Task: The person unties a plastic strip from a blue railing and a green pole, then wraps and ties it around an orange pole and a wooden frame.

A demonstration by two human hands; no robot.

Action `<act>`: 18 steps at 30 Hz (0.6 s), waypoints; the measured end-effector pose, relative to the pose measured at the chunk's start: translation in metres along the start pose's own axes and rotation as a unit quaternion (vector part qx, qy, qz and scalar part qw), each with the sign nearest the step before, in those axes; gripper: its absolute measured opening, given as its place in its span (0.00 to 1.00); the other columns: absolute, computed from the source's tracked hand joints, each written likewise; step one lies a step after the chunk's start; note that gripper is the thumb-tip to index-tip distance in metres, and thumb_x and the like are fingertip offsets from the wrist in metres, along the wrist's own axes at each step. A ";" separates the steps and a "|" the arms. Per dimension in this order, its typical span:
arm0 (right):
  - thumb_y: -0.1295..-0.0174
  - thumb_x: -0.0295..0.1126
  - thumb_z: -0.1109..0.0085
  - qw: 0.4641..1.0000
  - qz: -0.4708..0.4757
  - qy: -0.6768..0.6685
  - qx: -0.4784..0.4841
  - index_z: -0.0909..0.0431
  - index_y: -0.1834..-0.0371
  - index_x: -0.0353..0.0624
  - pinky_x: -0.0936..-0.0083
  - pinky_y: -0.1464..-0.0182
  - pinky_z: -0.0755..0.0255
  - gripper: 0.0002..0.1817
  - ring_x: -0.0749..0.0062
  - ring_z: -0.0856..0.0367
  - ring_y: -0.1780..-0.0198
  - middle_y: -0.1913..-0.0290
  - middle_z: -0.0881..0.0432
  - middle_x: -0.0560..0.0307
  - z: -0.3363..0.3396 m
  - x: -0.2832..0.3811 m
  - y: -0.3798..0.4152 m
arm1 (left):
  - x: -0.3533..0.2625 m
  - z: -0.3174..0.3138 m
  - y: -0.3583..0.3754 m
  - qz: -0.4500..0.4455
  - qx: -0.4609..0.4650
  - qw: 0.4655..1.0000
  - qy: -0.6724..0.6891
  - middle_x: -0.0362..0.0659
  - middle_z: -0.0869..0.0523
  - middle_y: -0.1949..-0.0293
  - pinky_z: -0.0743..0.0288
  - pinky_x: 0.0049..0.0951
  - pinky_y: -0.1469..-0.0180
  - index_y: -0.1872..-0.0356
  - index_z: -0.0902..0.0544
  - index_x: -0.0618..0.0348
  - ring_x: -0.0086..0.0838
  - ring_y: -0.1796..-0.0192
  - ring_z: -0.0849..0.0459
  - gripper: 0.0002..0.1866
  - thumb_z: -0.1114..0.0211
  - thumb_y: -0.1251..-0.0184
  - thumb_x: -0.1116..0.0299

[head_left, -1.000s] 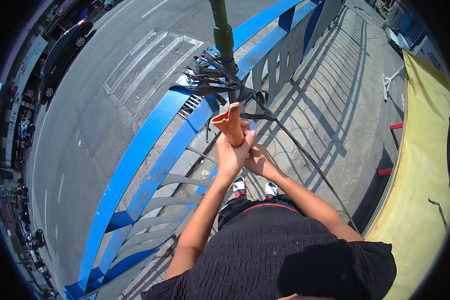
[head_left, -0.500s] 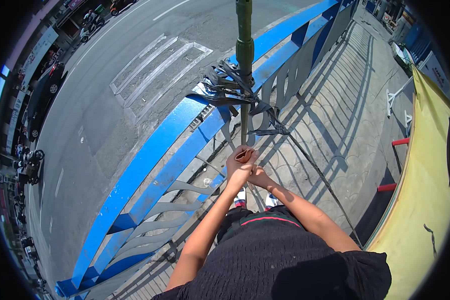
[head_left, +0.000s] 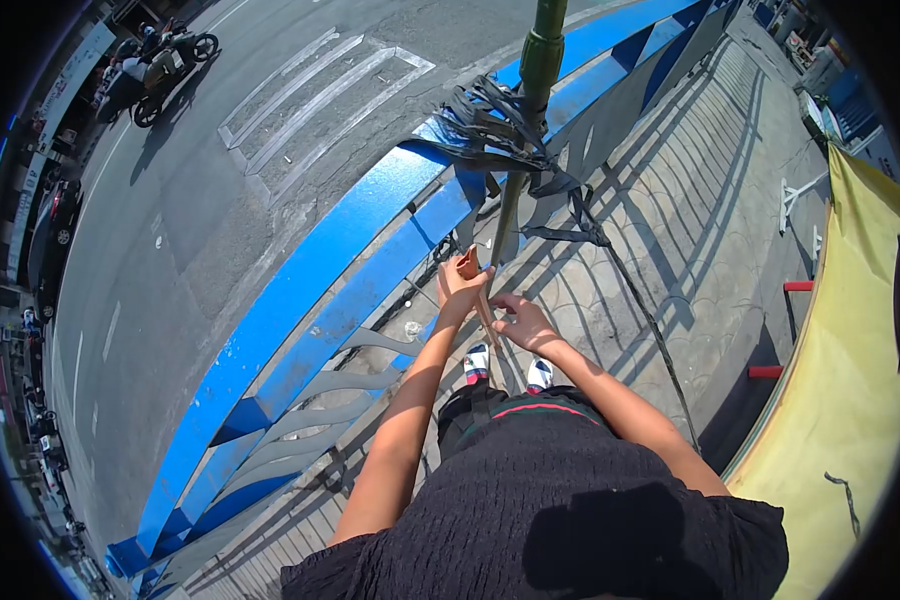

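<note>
My left hand (head_left: 462, 287) is closed around a reddish-brown strip (head_left: 469, 262), folded at its top, with a length hanging below the fist. The kind of material is not clear. Lower and to the right, my right hand (head_left: 526, 326) is free, its fingers curved and apart, close to the hanging part. Just beyond both hands stands a green pole (head_left: 542, 62). Black strips (head_left: 490, 125) are wrapped and knotted around it, binding it to the blue railing (head_left: 320, 255). A dark cord (head_left: 642, 310) runs from the knot down toward the right.
Left of the railing lies a road (head_left: 170, 290) with a passing motorcycle (head_left: 155, 75) and a dark car (head_left: 55, 235). Patterned pavement (head_left: 610, 280) is underfoot. A yellow sheet (head_left: 820, 420) hangs along the right, beside red bars (head_left: 767, 372).
My hands have separated: the right let go and moved down and right, while the left rose slightly leftward with the brown strip. A motorcycle has come closer on the road.
</note>
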State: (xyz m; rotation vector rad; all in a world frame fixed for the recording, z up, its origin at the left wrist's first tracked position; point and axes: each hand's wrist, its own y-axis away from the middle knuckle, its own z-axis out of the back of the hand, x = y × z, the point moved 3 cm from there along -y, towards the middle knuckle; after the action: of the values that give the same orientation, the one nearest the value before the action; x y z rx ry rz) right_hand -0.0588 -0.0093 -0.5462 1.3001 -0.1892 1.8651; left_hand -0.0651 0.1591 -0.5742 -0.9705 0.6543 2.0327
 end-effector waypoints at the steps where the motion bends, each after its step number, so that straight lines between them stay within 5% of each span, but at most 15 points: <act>1: 0.49 0.34 0.37 1.000 -0.003 0.001 0.000 0.25 0.42 0.43 0.65 0.43 0.28 0.28 0.53 0.21 0.45 0.46 0.20 0.43 0.002 0.001 0.002 | -0.005 0.002 -0.003 0.001 0.003 1.000 0.002 0.42 0.18 0.65 0.26 0.34 0.55 0.58 0.19 0.59 0.32 0.61 0.18 0.22 0.24 0.51 0.57; 4: 0.50 0.35 0.36 0.999 -0.016 -0.035 -0.007 0.23 0.44 0.44 0.66 0.45 0.28 0.27 0.55 0.20 0.48 0.49 0.19 0.44 0.014 0.012 0.017 | -0.007 0.003 -0.013 -0.024 -0.059 0.997 -0.042 0.52 0.21 0.58 0.26 0.41 0.52 0.55 0.21 0.59 0.44 0.56 0.19 0.24 0.27 0.50 0.56; 10: 0.47 0.34 0.39 0.998 -0.033 -0.048 0.025 0.20 0.50 0.43 0.70 0.52 0.26 0.20 0.64 0.20 0.57 0.55 0.18 0.51 0.030 0.022 0.018 | -0.001 0.010 -0.036 -0.090 -0.082 0.993 0.000 0.54 0.19 0.58 0.26 0.42 0.51 0.54 0.23 0.65 0.47 0.54 0.19 0.22 0.31 0.47 0.63; 12: 0.42 0.33 0.41 0.994 -0.084 -0.042 0.048 0.21 0.49 0.42 0.74 0.52 0.27 0.17 0.71 0.21 0.57 0.58 0.19 0.55 0.034 0.027 0.014 | -0.006 0.015 -0.043 -0.134 -0.050 0.989 0.045 0.56 0.16 0.59 0.26 0.41 0.51 0.54 0.23 0.69 0.49 0.54 0.17 0.22 0.32 0.47 0.64; 13: 0.42 0.32 0.41 0.993 -0.082 -0.064 0.050 0.21 0.49 0.41 0.75 0.53 0.27 0.17 0.72 0.21 0.57 0.57 0.19 0.56 0.035 0.025 0.011 | -0.016 0.023 -0.043 -0.045 0.015 0.997 0.068 0.58 0.15 0.59 0.26 0.40 0.50 0.55 0.21 0.69 0.49 0.55 0.16 0.21 0.33 0.47 0.64; 18: 0.40 0.32 0.42 0.991 -0.078 -0.082 0.068 0.21 0.49 0.40 0.78 0.56 0.28 0.16 0.78 0.23 0.61 0.58 0.19 0.60 0.038 0.029 0.011 | -0.002 0.024 -0.049 -0.013 0.126 0.991 0.038 0.51 0.15 0.66 0.24 0.34 0.62 0.58 0.21 0.67 0.36 0.64 0.15 0.21 0.31 0.50 0.63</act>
State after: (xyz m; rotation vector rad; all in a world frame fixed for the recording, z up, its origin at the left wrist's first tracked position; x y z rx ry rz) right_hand -0.0432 -0.0210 -0.5014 1.5188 -0.0459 1.6636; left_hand -0.0339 0.2034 -0.5641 -0.9047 0.9099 1.8431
